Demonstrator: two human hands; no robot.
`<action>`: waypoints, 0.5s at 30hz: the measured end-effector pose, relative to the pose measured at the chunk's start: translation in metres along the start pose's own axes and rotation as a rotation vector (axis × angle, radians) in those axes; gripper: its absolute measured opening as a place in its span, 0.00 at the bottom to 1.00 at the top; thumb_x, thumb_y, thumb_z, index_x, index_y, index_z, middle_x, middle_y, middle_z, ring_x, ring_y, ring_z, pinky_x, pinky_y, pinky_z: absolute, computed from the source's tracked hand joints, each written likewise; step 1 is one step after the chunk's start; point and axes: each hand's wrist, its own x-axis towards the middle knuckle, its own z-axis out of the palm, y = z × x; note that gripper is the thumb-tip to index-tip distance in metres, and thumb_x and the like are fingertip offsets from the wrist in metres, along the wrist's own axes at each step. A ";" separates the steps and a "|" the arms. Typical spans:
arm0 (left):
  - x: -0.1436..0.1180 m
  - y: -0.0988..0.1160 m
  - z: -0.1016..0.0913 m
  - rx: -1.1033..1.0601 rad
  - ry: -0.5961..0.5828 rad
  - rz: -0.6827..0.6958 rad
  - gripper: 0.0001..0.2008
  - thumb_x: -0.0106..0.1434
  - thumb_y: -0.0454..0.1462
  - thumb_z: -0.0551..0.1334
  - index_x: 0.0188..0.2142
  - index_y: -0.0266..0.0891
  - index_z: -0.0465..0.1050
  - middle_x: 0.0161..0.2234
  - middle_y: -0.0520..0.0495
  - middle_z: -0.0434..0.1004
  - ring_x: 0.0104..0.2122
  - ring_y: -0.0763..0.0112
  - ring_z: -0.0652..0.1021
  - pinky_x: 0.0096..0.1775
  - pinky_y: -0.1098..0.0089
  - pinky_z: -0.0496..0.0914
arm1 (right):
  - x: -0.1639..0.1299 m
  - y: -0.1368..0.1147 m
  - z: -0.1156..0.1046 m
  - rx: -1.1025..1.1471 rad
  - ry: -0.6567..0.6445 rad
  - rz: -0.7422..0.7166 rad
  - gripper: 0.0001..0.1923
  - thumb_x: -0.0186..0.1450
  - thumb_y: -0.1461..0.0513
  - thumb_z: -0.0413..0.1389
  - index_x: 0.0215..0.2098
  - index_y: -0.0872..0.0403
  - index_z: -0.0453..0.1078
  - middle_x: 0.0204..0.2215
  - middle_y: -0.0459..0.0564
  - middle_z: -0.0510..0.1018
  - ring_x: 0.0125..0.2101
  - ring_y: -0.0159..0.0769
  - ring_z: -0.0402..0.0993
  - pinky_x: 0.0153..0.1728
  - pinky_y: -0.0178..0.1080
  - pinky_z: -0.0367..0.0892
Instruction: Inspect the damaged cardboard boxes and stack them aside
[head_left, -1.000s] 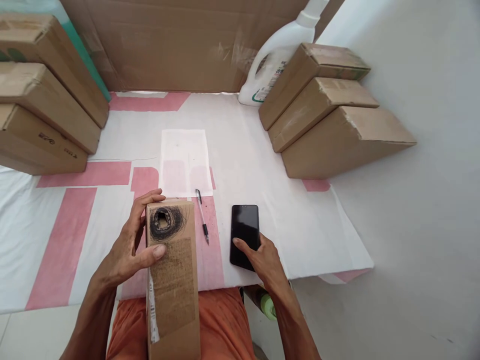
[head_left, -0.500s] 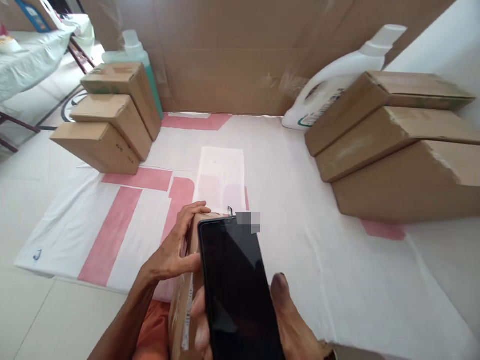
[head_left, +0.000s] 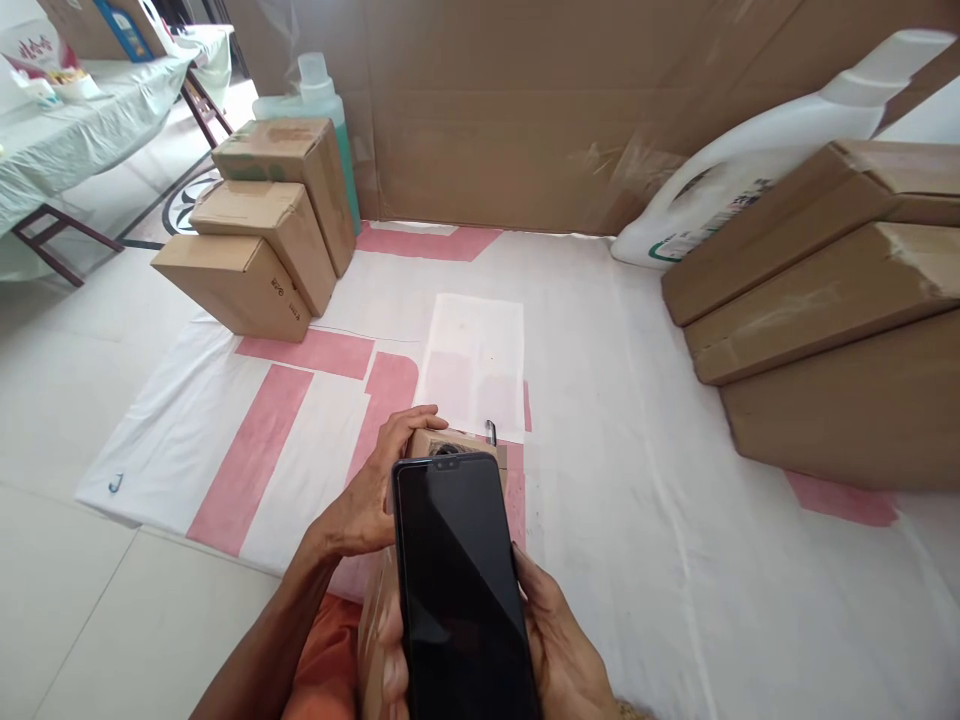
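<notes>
My right hand (head_left: 559, 640) is wrapped round a black smartphone (head_left: 461, 580), its thumb along the right edge and fingertips showing at the left. The dark screen faces up at me. My left hand (head_left: 367, 495) grips the far end of a cardboard box (head_left: 375, 620) that lies beneath the phone. The phone covers most of the box and my left thumb. Just beyond the box, a sheet of white paper (head_left: 476, 350) lies on the white cloth (head_left: 600, 480). A small dark pen-like object (head_left: 490, 432) shows at the paper's near edge.
Several cartons lean at left (head_left: 247, 285) and right (head_left: 832, 330). Behind them stand a green-liquid bottle (head_left: 345, 150) and a white detergent jug (head_left: 750, 150). A large cardboard panel (head_left: 487, 120) closes the back. A cloth-covered table (head_left: 112, 130) stands at far left.
The view has shifted so the surroundings sit further right. My right thumb has come in against the phone's edge. The phone is a little further left over the box, which my left hand still grips.
</notes>
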 end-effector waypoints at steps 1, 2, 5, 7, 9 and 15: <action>0.000 -0.001 0.000 -0.004 0.001 0.002 0.36 0.62 0.47 0.71 0.67 0.48 0.63 0.75 0.38 0.54 0.74 0.42 0.61 0.74 0.42 0.55 | 0.000 0.000 0.000 0.009 -0.004 0.011 0.19 0.64 0.45 0.71 0.44 0.49 0.87 0.34 0.50 0.90 0.42 0.51 0.88 0.48 0.51 0.81; 0.000 -0.001 0.000 -0.008 0.003 0.003 0.36 0.62 0.48 0.71 0.67 0.48 0.63 0.75 0.38 0.55 0.74 0.41 0.61 0.73 0.41 0.55 | 0.000 0.000 0.000 0.018 -0.013 0.029 0.20 0.65 0.44 0.70 0.43 0.50 0.87 0.35 0.52 0.90 0.42 0.52 0.88 0.48 0.52 0.81; 0.000 -0.001 -0.001 -0.004 0.008 0.012 0.38 0.60 0.49 0.72 0.66 0.47 0.63 0.74 0.36 0.56 0.75 0.40 0.59 0.73 0.41 0.55 | 0.001 0.003 0.002 0.021 -0.065 0.078 0.24 0.67 0.41 0.65 0.43 0.51 0.87 0.38 0.55 0.90 0.44 0.54 0.87 0.48 0.53 0.81; 0.000 -0.002 -0.001 0.013 0.010 0.022 0.39 0.59 0.47 0.73 0.67 0.48 0.63 0.75 0.37 0.56 0.74 0.40 0.59 0.73 0.41 0.56 | 0.001 0.005 0.005 0.010 -0.133 0.100 0.28 0.68 0.38 0.63 0.46 0.51 0.87 0.38 0.56 0.89 0.44 0.54 0.87 0.49 0.54 0.80; -0.001 -0.005 -0.002 0.032 0.017 0.023 0.40 0.60 0.45 0.74 0.68 0.50 0.63 0.75 0.39 0.56 0.73 0.40 0.62 0.73 0.41 0.57 | 0.001 0.005 0.008 -0.001 -0.207 0.137 0.33 0.67 0.34 0.59 0.47 0.51 0.86 0.37 0.57 0.89 0.44 0.55 0.87 0.49 0.55 0.80; -0.003 -0.005 -0.004 0.030 0.012 -0.004 0.42 0.59 0.50 0.74 0.69 0.49 0.62 0.74 0.38 0.56 0.71 0.36 0.64 0.71 0.39 0.60 | -0.002 0.001 0.012 -0.059 -0.242 0.076 0.39 0.66 0.28 0.54 0.47 0.50 0.86 0.41 0.60 0.88 0.43 0.55 0.87 0.49 0.56 0.79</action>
